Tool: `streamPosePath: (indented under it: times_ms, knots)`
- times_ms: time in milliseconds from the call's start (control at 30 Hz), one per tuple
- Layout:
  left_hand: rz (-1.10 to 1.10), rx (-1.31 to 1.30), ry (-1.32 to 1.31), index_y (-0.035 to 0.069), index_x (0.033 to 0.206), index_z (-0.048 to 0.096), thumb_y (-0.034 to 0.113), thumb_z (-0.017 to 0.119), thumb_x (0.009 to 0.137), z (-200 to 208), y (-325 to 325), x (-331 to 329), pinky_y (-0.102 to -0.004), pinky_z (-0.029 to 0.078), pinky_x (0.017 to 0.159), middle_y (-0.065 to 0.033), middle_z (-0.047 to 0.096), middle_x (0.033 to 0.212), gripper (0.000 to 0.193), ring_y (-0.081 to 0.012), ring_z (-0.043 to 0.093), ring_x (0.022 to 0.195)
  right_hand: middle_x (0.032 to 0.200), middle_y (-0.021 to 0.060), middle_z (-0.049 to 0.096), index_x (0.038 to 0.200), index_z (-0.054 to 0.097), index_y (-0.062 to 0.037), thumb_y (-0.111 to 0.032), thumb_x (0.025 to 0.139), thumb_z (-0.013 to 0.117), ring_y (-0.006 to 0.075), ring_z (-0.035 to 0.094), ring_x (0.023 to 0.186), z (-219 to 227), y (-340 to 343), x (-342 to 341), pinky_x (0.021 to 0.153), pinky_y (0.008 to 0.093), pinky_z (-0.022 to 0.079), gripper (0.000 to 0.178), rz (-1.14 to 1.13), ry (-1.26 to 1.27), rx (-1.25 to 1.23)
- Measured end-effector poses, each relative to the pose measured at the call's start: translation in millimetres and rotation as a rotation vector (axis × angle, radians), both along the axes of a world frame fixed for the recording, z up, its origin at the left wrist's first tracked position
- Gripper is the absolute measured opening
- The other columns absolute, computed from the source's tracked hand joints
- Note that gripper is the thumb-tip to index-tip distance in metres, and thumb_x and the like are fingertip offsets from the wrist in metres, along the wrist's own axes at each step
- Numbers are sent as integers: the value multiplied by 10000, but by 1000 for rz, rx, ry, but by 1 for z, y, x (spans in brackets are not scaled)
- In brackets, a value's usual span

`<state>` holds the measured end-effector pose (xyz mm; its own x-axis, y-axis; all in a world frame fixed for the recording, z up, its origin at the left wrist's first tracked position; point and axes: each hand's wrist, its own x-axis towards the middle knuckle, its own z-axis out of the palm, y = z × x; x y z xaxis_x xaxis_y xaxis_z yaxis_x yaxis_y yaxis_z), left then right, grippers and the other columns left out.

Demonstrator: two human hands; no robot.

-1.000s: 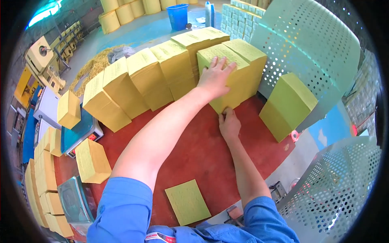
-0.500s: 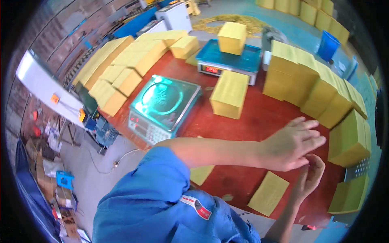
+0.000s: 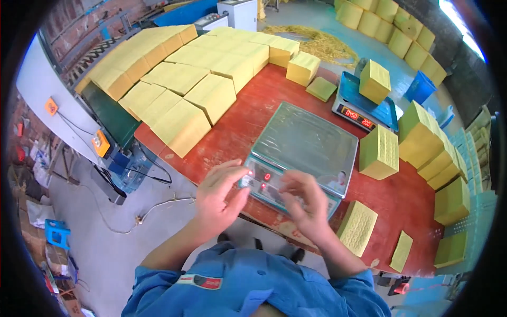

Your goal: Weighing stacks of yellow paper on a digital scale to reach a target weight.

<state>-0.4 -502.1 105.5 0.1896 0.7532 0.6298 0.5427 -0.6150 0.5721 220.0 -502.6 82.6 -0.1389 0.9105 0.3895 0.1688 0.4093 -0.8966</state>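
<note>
My left hand [image 3: 221, 198] hovers by the near left corner of a flat weighing scale [image 3: 309, 141], thumb and fingers apart and nothing visible between them. Over the right part of that scale's control panel [image 3: 264, 182] is my right hand [image 3: 306, 203], its fingers loosely bent and apart, also without an object. Whether the fingertips touch the panel, I cannot tell. The scale's metal pan is bare and its red digits are lit. Just right of my right hand, a block of yellow paper [image 3: 357, 228] lies on the red table [image 3: 237, 138].
Yellow paper blocks stand in rows at the left [image 3: 195, 68] and right [image 3: 422, 137]. A second scale with a blue tray [image 3: 346, 95] bears a yellow block [image 3: 375, 82]. A thin yellow stack [image 3: 401, 251] lies near the front edge. A blue bin [image 3: 420, 86] stands beyond.
My left arm, which reached across to the right, has drawn back; both hands are now at the near scale's panel. The view has swung, and the glare on that scale's pan is gone.
</note>
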Motion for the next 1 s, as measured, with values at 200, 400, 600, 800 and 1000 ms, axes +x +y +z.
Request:
streamPosePath:
  times_ms: [200, 400, 600, 800, 1000]
  knots:
    - [-57, -21, -14, -8, 1069, 656, -17, 662, 818, 8, 82, -84, -358, 524, 830, -160, 689, 1027, 251, -304, 666, 967, 1095, 115, 626, 1222, 550, -6, 20, 854, 636, 182, 662, 891, 24, 99, -104, 765, 313, 546, 379, 131, -113, 67]
    - [-185, 85, -5, 12, 1038, 659, 46, 693, 833, 27, 233, -59, -368, 528, 780, -141, 694, 958, 211, -304, 669, 892, 1022, 85, 666, 1190, 589, -17, -5, 861, 621, 132, 625, 832, 21, 252, -89, 723, 285, 518, 331, -37, -103, 10]
    - [-239, -3, 214, 6, 1014, 662, 149, 684, 856, 7, 379, 1, -408, 525, 808, -152, 693, 961, 214, -316, 657, 917, 1005, 100, 686, 1179, 619, -39, -93, 848, 650, 161, 646, 827, -3, 418, -14, 723, 308, 521, 336, -263, -106, -32]
    - [-257, 108, 352, -22, 1173, 579, 179, 686, 850, -67, 528, 61, -445, 491, 892, -236, 618, 1156, 395, -396, 599, 1056, 1151, 185, 656, 1116, 635, -71, -209, 829, 618, 373, 628, 1044, -52, 577, 49, 911, 449, 499, 319, -595, -735, 139]
    - [-47, -646, 54, 8, 1261, 535, 390, 632, 895, -110, 627, 125, -435, 489, 853, -178, 592, 1252, 538, -318, 603, 1045, 1222, 161, 649, 1192, 658, -105, -453, 887, 549, 329, 603, 1150, -74, 680, 99, 974, 433, 469, 476, -710, -979, -167]
